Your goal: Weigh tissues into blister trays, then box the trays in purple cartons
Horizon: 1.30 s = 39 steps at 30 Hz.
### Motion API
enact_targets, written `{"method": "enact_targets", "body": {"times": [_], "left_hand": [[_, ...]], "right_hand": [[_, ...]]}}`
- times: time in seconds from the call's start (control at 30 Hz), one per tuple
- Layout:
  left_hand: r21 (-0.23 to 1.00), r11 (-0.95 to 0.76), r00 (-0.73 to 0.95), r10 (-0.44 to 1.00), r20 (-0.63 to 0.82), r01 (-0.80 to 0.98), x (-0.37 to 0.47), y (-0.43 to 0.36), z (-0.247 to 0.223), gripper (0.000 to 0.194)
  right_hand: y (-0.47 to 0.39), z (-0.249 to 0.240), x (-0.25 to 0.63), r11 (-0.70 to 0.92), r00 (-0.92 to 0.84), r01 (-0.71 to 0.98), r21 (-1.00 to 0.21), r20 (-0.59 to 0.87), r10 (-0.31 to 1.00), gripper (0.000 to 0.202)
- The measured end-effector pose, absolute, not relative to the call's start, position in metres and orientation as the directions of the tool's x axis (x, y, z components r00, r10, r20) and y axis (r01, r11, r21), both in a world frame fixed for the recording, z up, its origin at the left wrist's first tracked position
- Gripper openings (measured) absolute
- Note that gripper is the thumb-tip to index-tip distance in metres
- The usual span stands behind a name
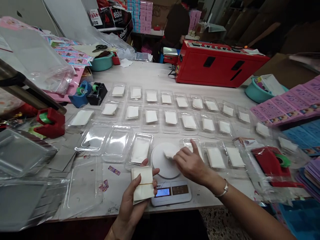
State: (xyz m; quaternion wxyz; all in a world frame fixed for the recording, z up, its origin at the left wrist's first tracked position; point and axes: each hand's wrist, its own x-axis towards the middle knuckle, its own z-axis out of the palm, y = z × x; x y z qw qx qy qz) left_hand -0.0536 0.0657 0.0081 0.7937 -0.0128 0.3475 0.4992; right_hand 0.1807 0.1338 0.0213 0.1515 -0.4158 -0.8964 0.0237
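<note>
My left hand [133,193] is closed around a stack of cream paper slips [143,183] with a thin yellowish band across its middle. Over the white round pan of a digital kitchen scale [172,196], my right hand [191,163] pinches a few white paper slips [169,154] by their edge. Whether those slips touch the pan is hard to tell. The scale's display is lit, but its digits are unreadable. Just left of the pan lies a clear plastic tray [141,148] with white slips in it. Another tray sits partly hidden behind my right hand.
Rows of clear trays with white slips [151,116] fill the table's middle. Tape dispensers [50,121] stand at left, another [270,163] at right. A red machine [220,63] occupies the back. Pink boxes [297,100] are stacked at right. A person [177,23] is in the background.
</note>
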Motion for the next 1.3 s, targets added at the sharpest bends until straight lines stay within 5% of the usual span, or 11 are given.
{"method": "enact_targets", "body": {"times": [0.1, 0.3, 0.6, 0.9, 1.3], "left_hand": [[0.375, 0.501, 0.298, 0.825, -0.481, -0.780, -0.056, 0.073, 0.007, 0.091], [0.432, 0.605, 0.460, 0.793, -0.398, -0.669, -0.046, 0.093, 0.002, 0.081], [0.435, 0.662, 0.479, 0.746, -0.463, -0.610, -0.037, 0.099, -0.002, 0.081], [0.510, 0.256, 0.102, 0.945, -0.310, -0.821, -0.115, 0.075, 0.034, 0.078], [0.432, 0.315, 0.088, 0.879, -0.468, -0.845, -0.118, 0.045, 0.021, 0.070]], "right_hand": [[0.126, 0.000, 0.173, 0.724, -0.712, 0.689, -0.023, 0.167, 0.682, 0.030], [0.112, -0.013, 0.169, 0.693, -0.690, 0.717, 0.072, 0.214, 0.691, 0.026], [0.104, -0.004, 0.177, 0.598, -0.488, 0.794, -0.112, 0.468, 0.736, 0.035], [0.062, 0.014, 0.234, 0.292, -0.036, 0.906, -0.306, 0.633, 0.773, 0.010], [0.032, 0.005, 0.234, 0.265, -0.019, 0.911, -0.315, 0.611, 0.792, 0.010]]}}
